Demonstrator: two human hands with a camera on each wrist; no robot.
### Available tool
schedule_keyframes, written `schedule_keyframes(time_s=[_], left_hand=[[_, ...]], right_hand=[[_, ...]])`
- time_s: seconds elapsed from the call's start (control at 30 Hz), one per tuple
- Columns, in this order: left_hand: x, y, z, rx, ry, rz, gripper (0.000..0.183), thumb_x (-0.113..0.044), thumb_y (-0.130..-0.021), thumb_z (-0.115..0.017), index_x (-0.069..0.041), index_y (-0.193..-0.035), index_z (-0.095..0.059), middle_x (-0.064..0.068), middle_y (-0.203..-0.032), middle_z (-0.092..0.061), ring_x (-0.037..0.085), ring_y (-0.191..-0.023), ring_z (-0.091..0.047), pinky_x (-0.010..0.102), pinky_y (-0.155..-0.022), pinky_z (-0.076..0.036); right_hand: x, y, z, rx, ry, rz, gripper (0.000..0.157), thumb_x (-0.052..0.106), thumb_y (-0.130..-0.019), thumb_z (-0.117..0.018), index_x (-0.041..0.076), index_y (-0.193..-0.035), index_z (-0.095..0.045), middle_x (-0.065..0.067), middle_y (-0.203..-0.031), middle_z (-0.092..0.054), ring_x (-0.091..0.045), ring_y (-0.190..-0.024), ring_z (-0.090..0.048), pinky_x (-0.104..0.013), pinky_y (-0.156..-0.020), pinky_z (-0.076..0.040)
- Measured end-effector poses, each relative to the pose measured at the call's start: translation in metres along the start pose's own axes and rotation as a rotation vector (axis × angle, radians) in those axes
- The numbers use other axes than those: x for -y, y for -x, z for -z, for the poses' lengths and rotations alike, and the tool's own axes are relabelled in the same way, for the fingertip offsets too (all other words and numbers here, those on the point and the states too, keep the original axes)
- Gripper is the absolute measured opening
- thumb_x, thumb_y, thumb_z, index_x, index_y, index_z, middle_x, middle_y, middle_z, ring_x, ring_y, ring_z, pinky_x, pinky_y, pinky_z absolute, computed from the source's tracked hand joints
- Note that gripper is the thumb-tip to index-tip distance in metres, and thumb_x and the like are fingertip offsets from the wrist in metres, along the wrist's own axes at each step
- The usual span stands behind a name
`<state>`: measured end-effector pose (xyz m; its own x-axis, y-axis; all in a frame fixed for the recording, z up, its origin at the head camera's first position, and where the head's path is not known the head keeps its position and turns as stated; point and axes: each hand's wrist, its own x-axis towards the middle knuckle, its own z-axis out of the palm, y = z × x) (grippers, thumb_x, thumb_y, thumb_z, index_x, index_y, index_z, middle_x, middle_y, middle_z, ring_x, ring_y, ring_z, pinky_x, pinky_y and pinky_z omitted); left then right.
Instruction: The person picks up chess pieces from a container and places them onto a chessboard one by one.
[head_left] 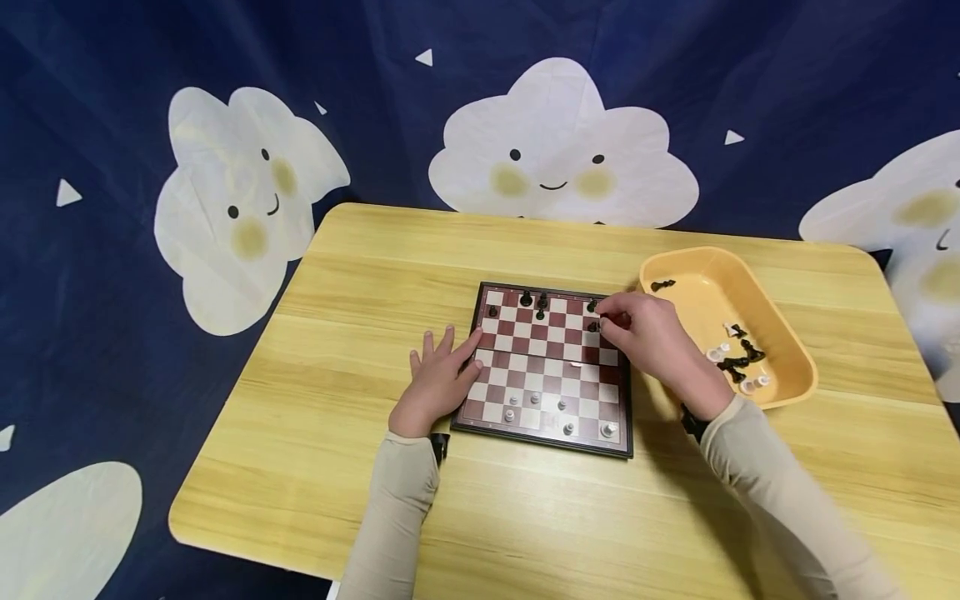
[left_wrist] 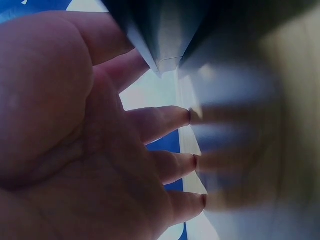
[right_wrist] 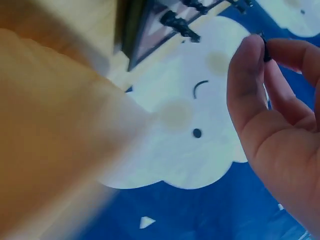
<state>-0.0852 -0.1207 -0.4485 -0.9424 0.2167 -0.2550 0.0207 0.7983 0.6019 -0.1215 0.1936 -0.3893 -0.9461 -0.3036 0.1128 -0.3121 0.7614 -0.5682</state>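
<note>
A chessboard (head_left: 517, 342) with brown and white squares lies on the table. My left hand (head_left: 437, 385) is spread flat, with thumb and forefinger at the board's left edge and the other fingertips on the wood. Over the board's far right corner, my right hand (head_left: 652, 337) pinches a small black chess piece (right_wrist: 266, 53) between thumb and forefinger; the fingers hide most of it. Several black pieces stand on the far rows, among them a black piece (head_left: 527, 298) near the back edge. Several white pieces, including a white piece (head_left: 608, 430) at the near right corner, stand on the near half.
An orange tray (head_left: 797, 354) sits right of the board, partly behind my right forearm. Loose black and white pieces lie in it, such as a black piece (head_left: 663, 285) at its far end. Beyond the wooden table (head_left: 337, 333) hangs a blue cloth (head_left: 390, 150) with clouds.
</note>
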Motion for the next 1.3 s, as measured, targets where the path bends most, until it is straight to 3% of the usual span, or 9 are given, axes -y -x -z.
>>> schedule_keyframes(time_s=[0.17, 0.27, 0.5, 0.77, 1.17, 1.3], left_hand=[[0.001, 0.0, -0.001, 0.006, 0.005, 0.006, 0.055, -0.035, -0.11, -0.047, -0.025, -0.163, -0.036, 0.024, -0.17, -0.014, 0.049, -0.155, 0.009, 0.071, -0.118, 0.005], [0.001, -0.001, -0.001, 0.01, 0.005, 0.007, 0.054, -0.035, -0.111, -0.047, -0.026, -0.163, -0.036, 0.023, -0.17, -0.013, 0.048, -0.155, 0.01, 0.07, -0.118, 0.006], [-0.001, -0.001, -0.001, 0.014, -0.001, 0.008, 0.054, -0.035, -0.111, -0.047, -0.026, -0.163, -0.036, 0.023, -0.17, -0.014, 0.049, -0.155, 0.009, 0.07, -0.118, 0.005], [-0.001, 0.0, 0.0, 0.009, 0.003, 0.01, 0.055, -0.034, -0.11, -0.047, -0.025, -0.163, -0.036, 0.024, -0.17, -0.014, 0.049, -0.155, 0.01, 0.07, -0.118, 0.006], [-0.001, -0.001, 0.0, 0.006, 0.003, 0.012, 0.054, -0.034, -0.11, -0.047, -0.027, -0.163, -0.036, 0.022, -0.17, -0.014, 0.048, -0.155, 0.01, 0.069, -0.119, 0.006], [-0.002, 0.0, 0.0, 0.009, 0.0, 0.008, 0.054, -0.034, -0.111, -0.047, -0.026, -0.163, -0.036, 0.023, -0.17, -0.014, 0.049, -0.155, 0.009, 0.07, -0.118, 0.005]], right_hand=[[0.011, -0.001, 0.005, 0.151, 0.013, 0.056, 0.016, 0.004, -0.095, -0.066, 0.001, -0.107, -0.076, -0.008, -0.098, -0.076, -0.024, -0.086, -0.07, -0.045, -0.079, -0.055], [0.017, -0.001, 0.008, 0.189, 0.027, 0.073, 0.014, 0.003, -0.095, -0.068, 0.0, -0.106, -0.075, -0.01, -0.1, -0.076, -0.027, -0.092, -0.073, -0.046, -0.083, -0.057], [0.011, -0.011, 0.015, 0.171, 0.108, 0.128, 0.015, -0.004, -0.092, -0.069, -0.005, -0.106, -0.075, -0.017, -0.101, -0.077, -0.032, -0.092, -0.075, -0.047, -0.08, -0.059], [0.0, -0.031, 0.022, 0.177, 0.286, 0.102, 0.015, 0.0, -0.092, -0.066, -0.001, -0.105, -0.074, -0.016, -0.099, -0.076, -0.035, -0.087, -0.073, -0.051, -0.074, -0.058], [-0.014, -0.046, 0.026, 0.223, 0.34, 0.107, 0.005, -0.001, -0.091, -0.071, 0.003, -0.091, -0.073, -0.012, -0.09, -0.073, -0.032, -0.078, -0.068, -0.05, -0.068, -0.055], [-0.017, -0.048, 0.024, 0.253, 0.346, 0.122, 0.021, -0.002, -0.089, -0.072, 0.009, -0.074, -0.064, -0.005, -0.076, -0.062, -0.025, -0.069, -0.056, -0.042, -0.062, -0.047]])
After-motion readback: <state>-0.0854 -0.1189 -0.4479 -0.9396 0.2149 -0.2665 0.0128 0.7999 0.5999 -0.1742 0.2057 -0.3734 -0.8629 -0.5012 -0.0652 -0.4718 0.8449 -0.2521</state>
